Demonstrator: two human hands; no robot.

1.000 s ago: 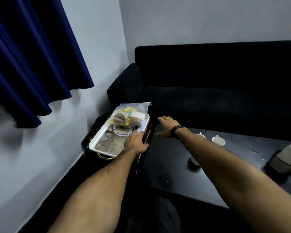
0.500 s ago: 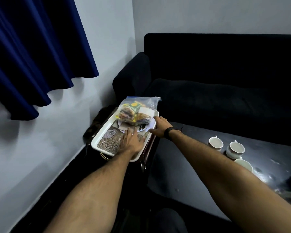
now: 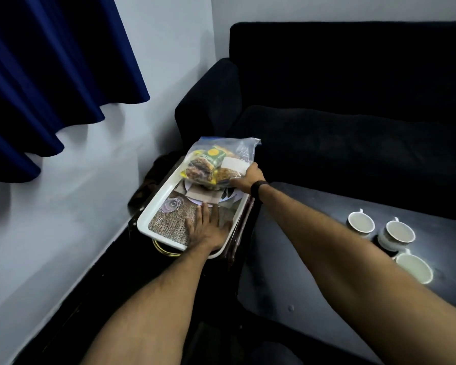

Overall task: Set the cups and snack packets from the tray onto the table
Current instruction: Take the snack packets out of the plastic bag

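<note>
A white tray (image 3: 153, 209) with a printed base rests on a small dark stand beside the sofa. At its far end lies a clear plastic bag of snack packets (image 3: 212, 163). My right hand (image 3: 248, 177) is closed on the bag's right edge. My left hand (image 3: 207, 229) lies flat, fingers spread, on the tray's near end. Three white cups (image 3: 361, 222) (image 3: 399, 233) (image 3: 413, 267) stand on the dark table (image 3: 287, 259) to the right of my right forearm.
A black sofa (image 3: 340, 114) runs behind the tray and table. A blue curtain (image 3: 50, 75) hangs over the pale wall at the left. A dark bag (image 3: 153, 177) sits on the floor between wall and tray.
My right hand has moved from the table edge up to the snack bag and closed on it. My left hand slid further onto the tray. The view has shifted, showing three cups.
</note>
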